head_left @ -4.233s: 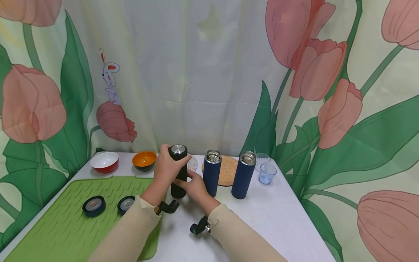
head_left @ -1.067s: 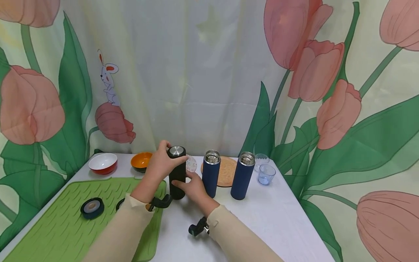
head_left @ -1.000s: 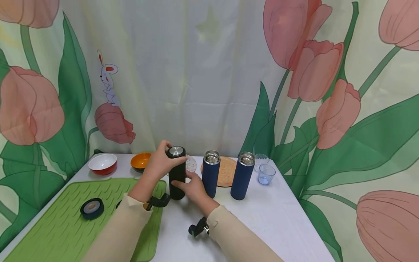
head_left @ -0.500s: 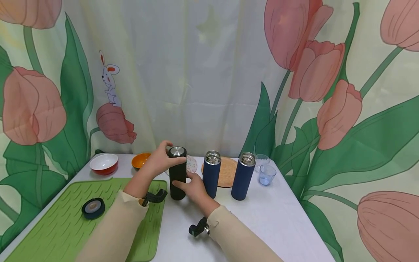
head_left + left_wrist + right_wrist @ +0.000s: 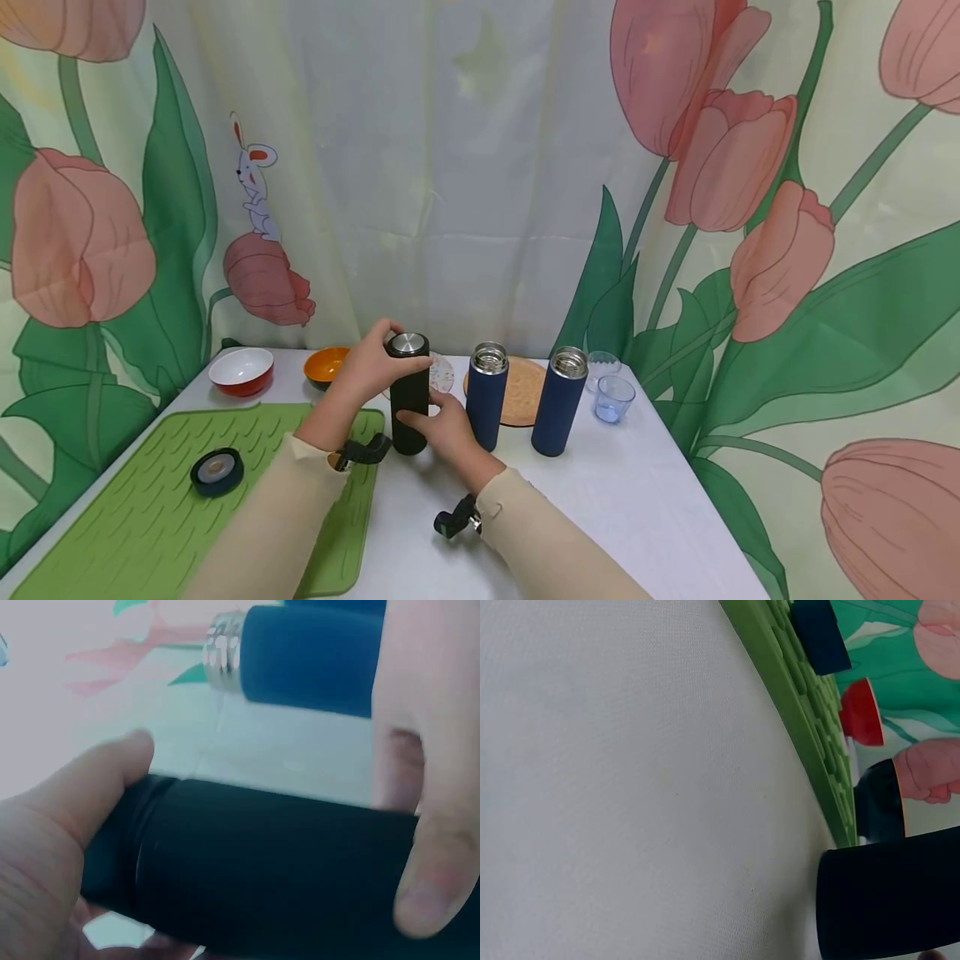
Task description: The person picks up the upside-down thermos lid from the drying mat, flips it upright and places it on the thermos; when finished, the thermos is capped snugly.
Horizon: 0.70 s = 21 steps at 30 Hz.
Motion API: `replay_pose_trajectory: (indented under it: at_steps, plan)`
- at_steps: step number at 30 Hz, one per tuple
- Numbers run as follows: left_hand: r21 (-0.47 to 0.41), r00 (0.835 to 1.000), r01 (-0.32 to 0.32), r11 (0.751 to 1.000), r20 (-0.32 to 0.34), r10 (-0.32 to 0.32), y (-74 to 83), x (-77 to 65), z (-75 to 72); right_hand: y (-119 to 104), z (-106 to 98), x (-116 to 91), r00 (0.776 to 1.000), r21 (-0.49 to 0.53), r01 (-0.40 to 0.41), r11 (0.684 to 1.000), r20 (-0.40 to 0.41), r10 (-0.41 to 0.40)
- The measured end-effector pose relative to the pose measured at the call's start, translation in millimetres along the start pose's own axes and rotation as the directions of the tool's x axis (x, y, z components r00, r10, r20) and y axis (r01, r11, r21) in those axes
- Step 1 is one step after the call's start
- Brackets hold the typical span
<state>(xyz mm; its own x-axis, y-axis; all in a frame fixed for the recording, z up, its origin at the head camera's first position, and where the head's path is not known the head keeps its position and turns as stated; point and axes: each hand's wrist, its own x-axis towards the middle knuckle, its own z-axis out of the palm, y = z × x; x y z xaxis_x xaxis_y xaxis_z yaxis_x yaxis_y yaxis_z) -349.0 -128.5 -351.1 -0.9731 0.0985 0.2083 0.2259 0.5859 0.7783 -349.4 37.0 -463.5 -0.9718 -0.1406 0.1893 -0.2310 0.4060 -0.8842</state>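
Observation:
A black thermos flask (image 5: 410, 408) with a steel-topped lid (image 5: 408, 342) stands upright on the white table. My left hand (image 5: 367, 367) grips the lid from the left, its thumb across the front. Lower down, my right hand (image 5: 446, 425) holds the flask's body from the right. In the left wrist view the left thumb (image 5: 105, 776) lies against the lid's side, and right-hand fingers (image 5: 431, 892) wrap the black body. Just right stand two blue thermos flasks (image 5: 486, 408) (image 5: 558, 412) with uncovered steel necks. The right wrist view shows the black flask's base (image 5: 885, 900).
A green ridged mat (image 5: 150, 500) covers the left of the table, with a dark flask lid (image 5: 217, 472) on it. Behind are a red bowl (image 5: 242, 372), an orange bowl (image 5: 324, 367), a round wooden board (image 5: 522, 392), a patterned disc (image 5: 442, 373) and clear glasses (image 5: 614, 400).
My left hand and wrist have turned around the lid, the forearm swinging left and covering the second dark lid on the mat. The black flask and my right hand stay nearly in place.

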Motion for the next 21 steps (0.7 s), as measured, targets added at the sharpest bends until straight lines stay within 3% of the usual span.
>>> replay_pose_trajectory:
  at_steps: [6, 16, 21]
  plan:
    - [-0.084, 0.996, -0.014, 0.996, 0.088, 0.021, -4.1, 5.3, -9.6, -1, -1, 0, 1.0, 0.023, -0.019, 1.0, 0.022, 0.018]
    - [-0.103, 0.991, -0.015, 0.995, 0.132, 0.029, -11.1, 9.0, -10.1, 1, 0, -2, 1.0, 0.027, -0.01, 1.0, 0.028, 0.009]
    - [-0.124, 0.965, -0.051, 0.991, 0.249, 0.08, -12.5, 16.3, -21.1, 0, -2, -2, 0.999, 0.035, -0.01, 0.999, 0.031, 0.009]
